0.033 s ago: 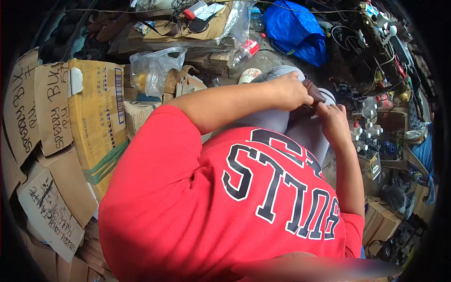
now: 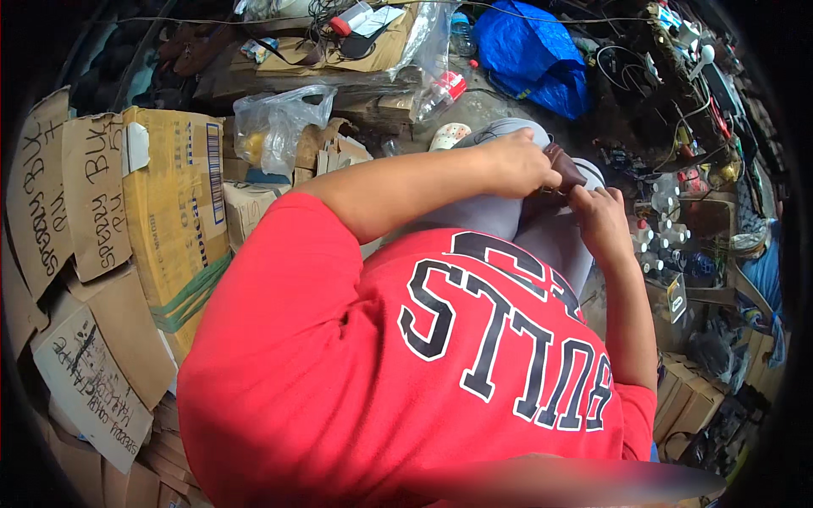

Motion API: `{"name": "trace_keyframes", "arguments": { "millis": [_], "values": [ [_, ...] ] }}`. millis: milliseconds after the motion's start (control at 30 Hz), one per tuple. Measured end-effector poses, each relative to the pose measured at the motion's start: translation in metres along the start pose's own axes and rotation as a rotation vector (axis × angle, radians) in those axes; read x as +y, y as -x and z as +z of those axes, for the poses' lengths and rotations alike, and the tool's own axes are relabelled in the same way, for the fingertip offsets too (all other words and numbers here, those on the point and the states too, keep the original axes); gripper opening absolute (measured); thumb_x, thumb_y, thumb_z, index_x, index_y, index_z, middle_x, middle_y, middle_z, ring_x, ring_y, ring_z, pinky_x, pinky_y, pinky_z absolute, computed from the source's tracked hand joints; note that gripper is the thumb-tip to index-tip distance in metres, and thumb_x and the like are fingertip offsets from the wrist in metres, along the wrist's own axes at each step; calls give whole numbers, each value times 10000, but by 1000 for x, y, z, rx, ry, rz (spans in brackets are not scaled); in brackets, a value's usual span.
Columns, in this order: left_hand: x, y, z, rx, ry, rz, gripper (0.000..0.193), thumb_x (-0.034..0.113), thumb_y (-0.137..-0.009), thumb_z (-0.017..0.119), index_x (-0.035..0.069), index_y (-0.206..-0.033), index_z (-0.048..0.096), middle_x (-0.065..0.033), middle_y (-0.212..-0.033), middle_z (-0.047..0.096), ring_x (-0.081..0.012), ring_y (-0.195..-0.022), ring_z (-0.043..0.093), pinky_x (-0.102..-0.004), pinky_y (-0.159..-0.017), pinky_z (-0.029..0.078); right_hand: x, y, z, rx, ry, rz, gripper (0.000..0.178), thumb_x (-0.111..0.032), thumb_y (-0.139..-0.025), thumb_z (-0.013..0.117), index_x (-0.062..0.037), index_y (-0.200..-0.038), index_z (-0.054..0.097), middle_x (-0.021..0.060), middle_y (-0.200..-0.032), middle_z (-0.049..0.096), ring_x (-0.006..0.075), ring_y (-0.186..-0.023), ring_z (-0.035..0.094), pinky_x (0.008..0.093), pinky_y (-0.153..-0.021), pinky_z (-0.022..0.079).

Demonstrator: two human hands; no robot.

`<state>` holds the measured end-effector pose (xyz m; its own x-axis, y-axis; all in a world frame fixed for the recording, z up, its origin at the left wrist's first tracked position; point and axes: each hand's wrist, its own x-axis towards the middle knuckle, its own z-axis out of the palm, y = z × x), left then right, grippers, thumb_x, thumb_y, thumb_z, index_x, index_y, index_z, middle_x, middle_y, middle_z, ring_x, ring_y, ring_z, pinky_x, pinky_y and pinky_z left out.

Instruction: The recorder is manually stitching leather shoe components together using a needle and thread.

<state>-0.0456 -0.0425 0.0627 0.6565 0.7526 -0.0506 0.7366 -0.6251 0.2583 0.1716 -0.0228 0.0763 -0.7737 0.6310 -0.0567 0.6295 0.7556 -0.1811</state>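
A dark brown leather piece [image 2: 566,164] rests over my knees, its lower side in shadow between my legs. My left hand [image 2: 521,162] reaches across from the left with bent fingers, pinching the near left edge of the leather. On the other side, my right hand [image 2: 600,218] has its fingers closed at the leather's near right edge. Between the two hands a short stretch of that edge shows. Whether a small tool or thread is held in the fingertips is too small to tell. Grey trousers [image 2: 483,216] cover my legs beneath the work.
Cardboard boxes, including a large yellow one [image 2: 161,195], stack up on the left. A clear plastic bag [image 2: 284,127] hangs ahead of them. Beyond my knees lie a blue plastic sheet [image 2: 533,59] and a plastic bottle [image 2: 442,91]. Several small white-capped bottles [image 2: 665,229] stand at right.
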Motion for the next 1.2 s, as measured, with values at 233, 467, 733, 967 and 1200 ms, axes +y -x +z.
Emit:
{"name": "trace_keyframes", "arguments": {
  "millis": [233,467,733,967,1200],
  "values": [
    [-94,117,16,364,432,-439,123,123,-822,607,88,-936,639,-103,-788,642,-232,-722,614,-365,-674,464,86,86,23,88,-547,550,89,-139,-851,605,-70,-795,598,9,-672,549,102,-650,507,278,-649,394],
    [-45,57,-43,767,1792,115,146,220,-905,611,78,-931,634,-53,-824,631,-192,-883,613,-340,-881,456,37,-3,-3,604,-1949,10,213,-217,-969,507,-18,-986,580,113,-1004,617,242,-971,600,414,-928,460],
    [-26,62,-26,249,1153,-265,303,339,-940,528,52,-924,622,-74,-772,619,-241,-784,624,-374,-682,465,6,11,-12,143,-993,259,282,-304,-958,518,-34,-927,592,7,-671,508,89,-585,455,227,-557,343],
    [-128,166,13,264,142,-634,112,178,-843,589,82,-815,641,-137,-783,621,-329,-779,613,-415,-685,486,118,147,20,179,-18,711,336,-350,-891,577,-24,-813,588,169,-775,606,354,-723,585,439,-666,452],
    [-82,82,13,340,610,-585,571,269,-806,694,180,-1336,501,-94,-940,685,-194,-881,627,-312,-809,473,103,113,40,306,-442,658,604,-465,-769,698,-118,-1235,535,127,-973,655,255,-906,627,331,-833,461]
  ]
}}
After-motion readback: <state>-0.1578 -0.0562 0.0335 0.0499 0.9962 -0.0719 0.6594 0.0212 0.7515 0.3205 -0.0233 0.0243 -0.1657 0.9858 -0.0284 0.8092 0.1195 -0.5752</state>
